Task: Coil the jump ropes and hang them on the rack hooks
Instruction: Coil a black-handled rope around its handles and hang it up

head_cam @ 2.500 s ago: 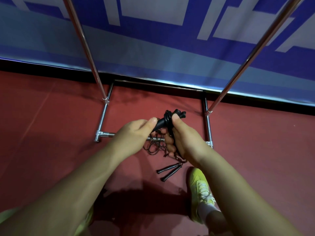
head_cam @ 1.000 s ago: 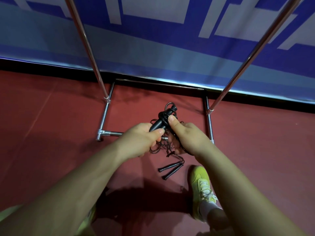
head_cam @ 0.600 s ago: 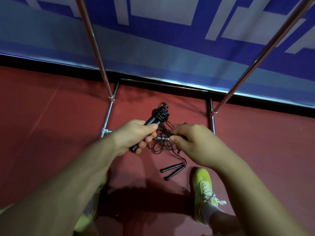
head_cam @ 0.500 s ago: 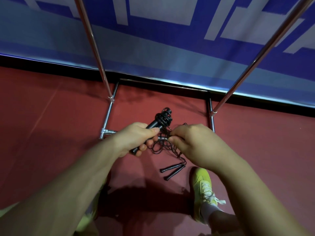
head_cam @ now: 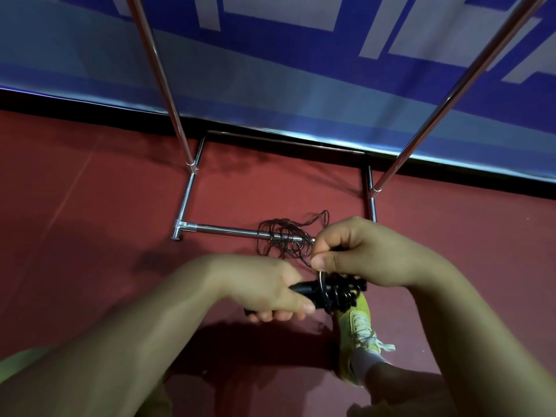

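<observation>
The jump rope (head_cam: 331, 291) looks light and limp: a thin dark cord that will not hold a shape unless wound tight, with stiff black handles that give the only firm purchase. Best hold, by this judgement, is on the handles, with the free cord pinched close to the windings so turns cannot slip off the smooth plastic. The left hand (head_cam: 267, 288) is wrapped around the handle end, fingers curled under it, at about 6 o'clock of the frame centre. The right hand (head_cam: 361, 254) sits just above the bundle at 5 o'clock, thumb and forefinger pinched on a fine strand, other fingers curled. The wound part is a knobbly black cluster of loops near the handle tips, over a yellow shoe (head_cam: 358, 332). Loose cord (head_cam: 285, 239) lies tangled across the low front bar of the chrome rack (head_cam: 225, 228), on the red floor (head_cam: 90, 206). No hooks are visible.
</observation>
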`<state>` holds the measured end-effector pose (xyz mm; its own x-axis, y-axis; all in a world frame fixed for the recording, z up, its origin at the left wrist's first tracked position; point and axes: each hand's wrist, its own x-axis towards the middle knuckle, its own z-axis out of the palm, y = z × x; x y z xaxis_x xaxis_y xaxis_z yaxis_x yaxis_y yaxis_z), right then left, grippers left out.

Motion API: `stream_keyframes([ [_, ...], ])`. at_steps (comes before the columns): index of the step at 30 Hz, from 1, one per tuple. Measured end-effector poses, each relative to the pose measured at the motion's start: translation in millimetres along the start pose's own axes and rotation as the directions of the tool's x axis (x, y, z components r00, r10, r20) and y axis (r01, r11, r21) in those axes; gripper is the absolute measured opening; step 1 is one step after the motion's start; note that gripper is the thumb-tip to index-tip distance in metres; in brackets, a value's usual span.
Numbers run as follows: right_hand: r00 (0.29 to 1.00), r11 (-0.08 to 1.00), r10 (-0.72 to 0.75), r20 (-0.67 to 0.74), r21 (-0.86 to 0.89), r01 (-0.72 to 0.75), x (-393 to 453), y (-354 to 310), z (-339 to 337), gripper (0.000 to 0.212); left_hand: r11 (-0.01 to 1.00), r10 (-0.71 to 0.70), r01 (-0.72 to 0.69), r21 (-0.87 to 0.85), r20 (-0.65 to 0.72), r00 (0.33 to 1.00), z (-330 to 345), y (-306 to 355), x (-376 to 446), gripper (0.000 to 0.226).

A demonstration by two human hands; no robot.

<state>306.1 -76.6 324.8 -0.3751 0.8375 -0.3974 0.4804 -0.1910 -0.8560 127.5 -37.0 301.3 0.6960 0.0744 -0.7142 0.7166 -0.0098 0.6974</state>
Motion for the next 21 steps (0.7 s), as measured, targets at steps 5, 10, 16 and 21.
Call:
stream_keyframes([
  [5,0.97,0.946,-0.031,0.242,0.321,-0.05,4.5,12.8,4.5,0.017,0.992,0.127,-0.123,-0.037,0.137,0.982,5.4,7.9,-7.8,0.018],
  [10,0.995,0.705,-0.093,-0.027,0.704,0.085,16.5,18.0,7.4,0.058,0.738,0.46,-0.332,-0.587,0.078,0.885,-14.0,-11.1,-12.6,0.035],
  [16,0.989,0.723,-0.099,-0.109,0.676,0.147,27.2,14.2,14.8,0.078,0.589,0.172,-0.43,-0.684,-0.414,0.894,-29.2,-8.1,-15.7,0.03],
  [21,0.937,0.896,0.121,-0.328,0.443,0.039,28.0,8.5,22.7,0.047,0.57,-0.003,-0.387,-0.725,-0.473,0.881,-32.2,-7.9,-9.3,0.058],
])
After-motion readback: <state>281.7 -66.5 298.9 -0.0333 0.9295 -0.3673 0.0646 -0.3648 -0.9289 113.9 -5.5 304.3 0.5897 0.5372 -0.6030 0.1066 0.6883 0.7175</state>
